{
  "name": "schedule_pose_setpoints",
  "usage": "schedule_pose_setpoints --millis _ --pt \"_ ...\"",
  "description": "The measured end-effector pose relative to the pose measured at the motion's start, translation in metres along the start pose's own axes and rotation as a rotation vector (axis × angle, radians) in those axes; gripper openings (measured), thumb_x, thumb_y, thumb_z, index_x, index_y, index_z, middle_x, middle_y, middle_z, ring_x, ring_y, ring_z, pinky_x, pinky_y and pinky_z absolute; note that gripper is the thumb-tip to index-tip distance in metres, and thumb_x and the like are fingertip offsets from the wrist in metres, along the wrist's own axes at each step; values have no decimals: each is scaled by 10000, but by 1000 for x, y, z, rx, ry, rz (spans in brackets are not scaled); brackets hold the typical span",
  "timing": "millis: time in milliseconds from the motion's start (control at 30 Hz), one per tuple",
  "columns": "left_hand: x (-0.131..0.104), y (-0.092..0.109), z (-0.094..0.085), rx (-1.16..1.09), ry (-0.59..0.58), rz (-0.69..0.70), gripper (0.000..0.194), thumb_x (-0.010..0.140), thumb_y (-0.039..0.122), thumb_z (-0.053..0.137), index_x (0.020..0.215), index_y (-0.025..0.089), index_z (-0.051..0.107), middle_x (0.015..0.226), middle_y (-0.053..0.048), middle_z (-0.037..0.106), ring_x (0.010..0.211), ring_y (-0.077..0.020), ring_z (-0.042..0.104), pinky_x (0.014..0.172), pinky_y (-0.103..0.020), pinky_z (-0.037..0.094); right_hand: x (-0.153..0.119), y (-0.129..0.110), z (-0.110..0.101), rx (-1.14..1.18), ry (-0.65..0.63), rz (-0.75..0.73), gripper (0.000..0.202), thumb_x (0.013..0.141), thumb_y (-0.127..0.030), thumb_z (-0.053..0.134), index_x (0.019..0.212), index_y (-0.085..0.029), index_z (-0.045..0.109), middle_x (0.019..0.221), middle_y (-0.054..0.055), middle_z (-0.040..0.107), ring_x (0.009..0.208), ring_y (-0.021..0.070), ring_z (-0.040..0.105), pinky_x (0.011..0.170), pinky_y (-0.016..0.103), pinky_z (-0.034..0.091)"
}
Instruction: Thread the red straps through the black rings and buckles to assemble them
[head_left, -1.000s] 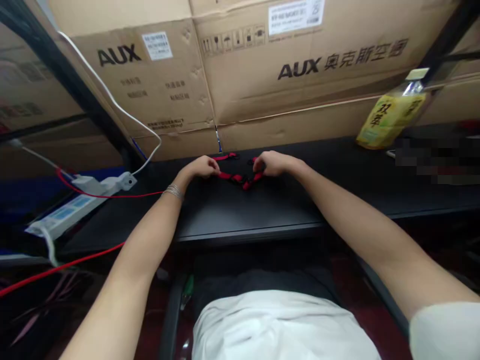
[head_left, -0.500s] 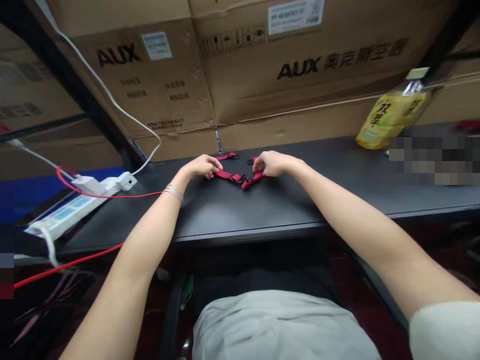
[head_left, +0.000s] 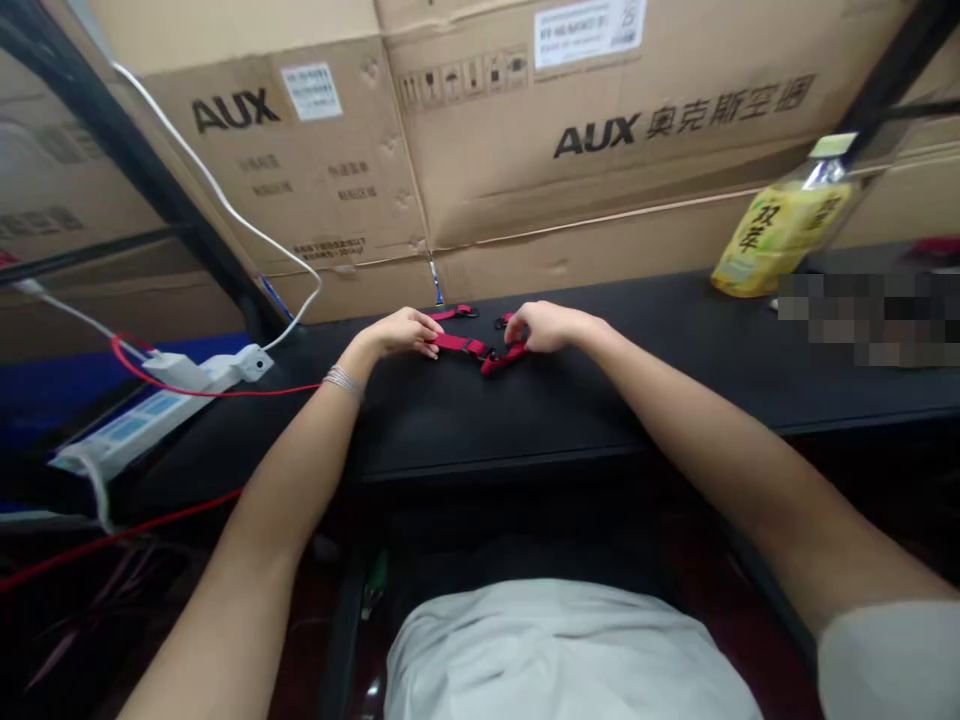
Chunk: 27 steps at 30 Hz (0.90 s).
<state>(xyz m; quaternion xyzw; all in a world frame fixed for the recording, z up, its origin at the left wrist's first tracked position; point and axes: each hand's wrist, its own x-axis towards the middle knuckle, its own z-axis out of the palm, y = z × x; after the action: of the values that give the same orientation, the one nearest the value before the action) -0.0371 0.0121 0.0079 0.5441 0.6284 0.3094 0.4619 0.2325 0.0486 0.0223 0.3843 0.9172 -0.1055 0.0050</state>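
Observation:
A red strap [head_left: 459,343] with dark buckles stretches between my two hands over the black desk [head_left: 480,420]. My left hand [head_left: 409,332] pinches its left part between thumb and fingers. The strap dips to a dark buckle near the middle, then rises to my right hand [head_left: 541,327], whose curled fingers grip its right part. Behind the hands, a red strap end with a dark clip [head_left: 466,311] lies near the back of the desk, and another dark clip [head_left: 501,322] sticks out beside my right fingertips.
Large cardboard boxes [head_left: 495,210] stand behind the desk. A yellow-labelled bottle [head_left: 780,230] leans at the back right. At the left are a white power strip [head_left: 142,425], a white cable [head_left: 217,190] and a red cable [head_left: 259,393].
My left hand has shifted slightly and the strap section beside it has lifted and straightened, its buckle turning a little. My right hand has barely moved.

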Motion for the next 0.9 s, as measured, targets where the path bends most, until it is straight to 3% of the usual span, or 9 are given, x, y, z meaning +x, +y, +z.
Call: schedule_pose_setpoints --millis 267,433,700,900 --pt "-3 2 2 -49 -25 16 255 639 20 745 819 120 594 624 -35 684 645 -170 702 816 -323 558 0 0 1 -2 7 12 445 696 -46 621 1094 -209 733 1104 30 716 969 173 649 748 197 467" --pt "-1 1 3 -18 -28 16 243 623 65 755 755 144 567 581 -26 665 606 -168 686 761 -323 568 0 -1 1 6 4 -4 449 696 -34 619 1100 -193 732 1098 38 719 987 178 651 784 198 473" --pt "-1 1 6 263 -58 158 271 611 55 649 849 176 606 598 25 609 538 -142 621 562 -259 515 0 0 1 16 0 -11 455 689 -24 615 1096 -191 733 1108 37 717 980 172 655 769 191 471" --pt "3 0 4 533 -77 302 289 568 69 641 841 155 685 655 29 629 543 -108 549 542 -221 440 0 -1 1 22 -1 -7 456 689 -35 615 1103 -187 731 1106 37 720 978 172 657 782 190 475"
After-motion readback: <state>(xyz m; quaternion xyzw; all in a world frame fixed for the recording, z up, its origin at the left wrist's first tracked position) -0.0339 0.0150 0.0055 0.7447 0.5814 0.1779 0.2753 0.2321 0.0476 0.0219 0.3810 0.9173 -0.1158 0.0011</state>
